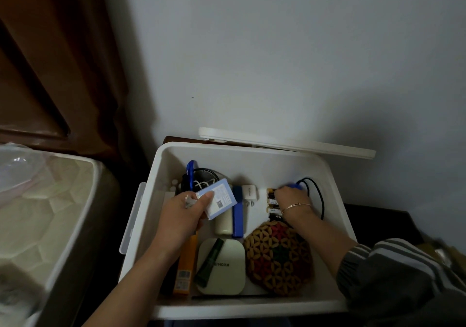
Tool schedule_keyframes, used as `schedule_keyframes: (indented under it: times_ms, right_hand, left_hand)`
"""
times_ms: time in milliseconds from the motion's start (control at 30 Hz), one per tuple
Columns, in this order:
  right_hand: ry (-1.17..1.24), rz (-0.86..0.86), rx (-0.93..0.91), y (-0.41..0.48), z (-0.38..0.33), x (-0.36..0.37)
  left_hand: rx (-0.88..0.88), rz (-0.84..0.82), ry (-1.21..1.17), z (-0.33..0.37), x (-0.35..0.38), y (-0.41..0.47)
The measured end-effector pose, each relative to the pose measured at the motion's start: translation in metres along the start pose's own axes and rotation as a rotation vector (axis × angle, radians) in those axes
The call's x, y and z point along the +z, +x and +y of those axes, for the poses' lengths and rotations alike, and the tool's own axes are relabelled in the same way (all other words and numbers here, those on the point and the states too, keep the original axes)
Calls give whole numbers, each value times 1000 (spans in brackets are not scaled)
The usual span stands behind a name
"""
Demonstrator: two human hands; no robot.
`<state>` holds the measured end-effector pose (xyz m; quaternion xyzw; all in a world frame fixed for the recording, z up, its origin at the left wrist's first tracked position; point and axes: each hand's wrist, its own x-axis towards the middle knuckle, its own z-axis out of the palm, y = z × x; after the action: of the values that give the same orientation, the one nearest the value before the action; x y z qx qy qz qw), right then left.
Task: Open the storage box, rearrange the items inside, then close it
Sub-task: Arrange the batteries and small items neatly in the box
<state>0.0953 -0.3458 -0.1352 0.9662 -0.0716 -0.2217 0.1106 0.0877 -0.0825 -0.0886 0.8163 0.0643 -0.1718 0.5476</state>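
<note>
White storage box (252,163): open now, first step done, rearranging underway.
Lid (290,144): tipped back against wall, closing yet to come.
Left hand (181,215): thumb and fingers pinching pale blue carton (219,198) above clutter.
Right hand (290,199): fingers curled round blue cable end (295,187) beside batteries (272,200).

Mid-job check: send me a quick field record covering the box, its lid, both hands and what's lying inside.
box: white plastic storage box, open
lid: white lid, raised behind the back edge
left hand: left hand holds a light-blue small carton above the contents
right hand: right hand, fingers curled down at the black-and-gold batteries; grip hidden
front right: round crocheted pouch
front middle: pale green square case, dark green tube lying on it
stage: rearranging, box not yet closed
</note>
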Motion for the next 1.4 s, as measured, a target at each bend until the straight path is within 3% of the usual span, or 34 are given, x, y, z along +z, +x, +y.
schedule_keyframes:
  times_ms: [167,300,500,667,933,1067,1167,1233,1400]
  right_hand:
    - [63,111,42,3,-2,-2]
    - [272,244,-125,11,-17,-2]
    - [208,176,-215,25,-36,14]
    - [151,238,-210,25,-39,16]
    - [239,191,-134,6,-25,-8]
    - [548,375,6,-27,11,-28]
    - [892,483,39,-49,35,-27]
    - [987,547,33,-56,40,-23]
    - [1197,703,90,-54,31,-16]
  left_hand:
    - [-14,28,-5,-3,-1,-1]
    - [-28,55,13,-3,-4,1]
    - [-33,28,68,-6,-2,1]
    - [-20,8,84,-6,-1,3]
    - [-37,-37,144,-5,0,1]
    - [-93,-63,104,-1,2,-6]
    - [-166,-181,130,9,16,-8]
    - [-211,-252,101,20,33,-3]
    - [-389,-239,-171,43,97,24]
